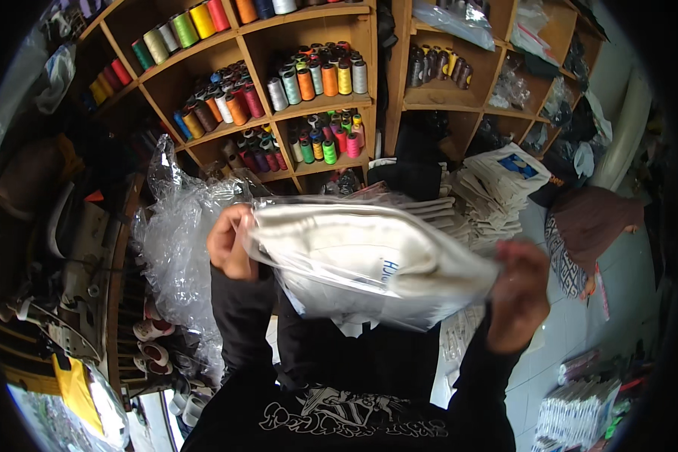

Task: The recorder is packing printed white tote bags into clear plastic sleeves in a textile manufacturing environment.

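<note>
In front of my chest I hold up a clear plastic bag (pixel 331 290) with folded cream cloth (pixel 339 241) inside it. The cloth carries a small blue print. My left hand (pixel 232 242) is closed on the bag's left edge, thumb on the near side. At the opposite end, my right hand (pixel 520 294) grips the bag's right edge; it is smeared by motion, but its fingers look bent around the plastic. The bag is stretched between both hands, with glossy film hanging over the cloth's front.
Wooden shelves (pixel 384 143) full of coloured thread spools (pixel 316 79) stand ahead. Crumpled clear plastic (pixel 177 233) heaps on the left beside a machine (pixel 75 256). Folded cloth stacks (pixel 497 188) lie beyond the bag. A person (pixel 591 226) sits on the tiled floor at right, near packed bundles (pixel 576 414).
</note>
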A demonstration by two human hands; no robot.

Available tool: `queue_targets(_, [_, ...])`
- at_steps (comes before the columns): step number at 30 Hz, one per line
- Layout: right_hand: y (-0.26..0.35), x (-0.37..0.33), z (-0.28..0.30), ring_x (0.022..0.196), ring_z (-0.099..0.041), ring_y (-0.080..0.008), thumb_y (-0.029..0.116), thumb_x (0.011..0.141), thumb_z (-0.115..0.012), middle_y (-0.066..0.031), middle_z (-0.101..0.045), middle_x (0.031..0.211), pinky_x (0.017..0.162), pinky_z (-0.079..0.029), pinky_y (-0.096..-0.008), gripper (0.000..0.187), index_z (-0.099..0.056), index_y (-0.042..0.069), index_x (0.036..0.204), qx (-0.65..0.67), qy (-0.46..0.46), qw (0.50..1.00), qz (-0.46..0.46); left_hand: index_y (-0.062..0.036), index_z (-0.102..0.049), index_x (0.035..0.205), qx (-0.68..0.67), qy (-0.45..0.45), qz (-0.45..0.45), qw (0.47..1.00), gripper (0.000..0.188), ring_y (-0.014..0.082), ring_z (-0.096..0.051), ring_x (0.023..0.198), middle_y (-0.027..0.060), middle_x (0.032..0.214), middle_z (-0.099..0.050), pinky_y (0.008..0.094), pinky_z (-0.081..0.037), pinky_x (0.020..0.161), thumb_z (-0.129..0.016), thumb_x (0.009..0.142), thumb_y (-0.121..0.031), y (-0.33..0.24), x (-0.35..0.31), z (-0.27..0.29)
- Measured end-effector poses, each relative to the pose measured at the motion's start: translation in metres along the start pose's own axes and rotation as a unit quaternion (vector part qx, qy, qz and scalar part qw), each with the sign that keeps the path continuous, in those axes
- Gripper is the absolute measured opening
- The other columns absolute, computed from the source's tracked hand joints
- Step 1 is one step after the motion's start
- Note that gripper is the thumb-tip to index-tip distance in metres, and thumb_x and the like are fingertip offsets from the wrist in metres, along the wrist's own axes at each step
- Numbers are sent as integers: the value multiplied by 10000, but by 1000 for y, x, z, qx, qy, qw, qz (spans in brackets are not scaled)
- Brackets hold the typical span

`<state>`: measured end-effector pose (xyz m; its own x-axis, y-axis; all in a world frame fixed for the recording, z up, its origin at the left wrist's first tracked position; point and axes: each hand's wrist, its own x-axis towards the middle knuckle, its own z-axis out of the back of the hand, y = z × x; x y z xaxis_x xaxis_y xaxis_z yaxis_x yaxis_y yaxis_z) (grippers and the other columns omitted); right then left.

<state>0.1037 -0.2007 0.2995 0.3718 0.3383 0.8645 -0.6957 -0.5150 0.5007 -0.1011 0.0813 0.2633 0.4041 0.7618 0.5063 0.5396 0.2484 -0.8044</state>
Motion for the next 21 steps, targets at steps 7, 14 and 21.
queue_targets(7, [1,2,-3,1039,-486,-304,422,838,-486,-190,-485,1089,836,-428,-397,388,-554,42,876,-34,-8,999,-6,35,-504,962,75,25,18,997,171,108,-496,811,54,892,-523,223,-394,725,-498,855,-98,-17,-9,-3])
queue_targets(14, [7,-4,-6,1049,-485,-316,344,865,-487,-188,-478,1113,869,-411,-440,325,-547,26,844,8,-14,999,28,47,-508,944,31,-12,33,999,177,105,-487,776,66,875,-526,216,-383,701,-480,860,-106,-26,-4,-15])
queue_targets(21, [14,10,-8,1057,-480,-320,141,798,-546,-173,-495,1095,889,-395,-441,137,-534,7,772,59,-20,997,41,47,-454,1006,37,44,13,998,263,124,-534,786,84,872,-554,237,-418,736,-491,873,-177,-32,-7,-9])
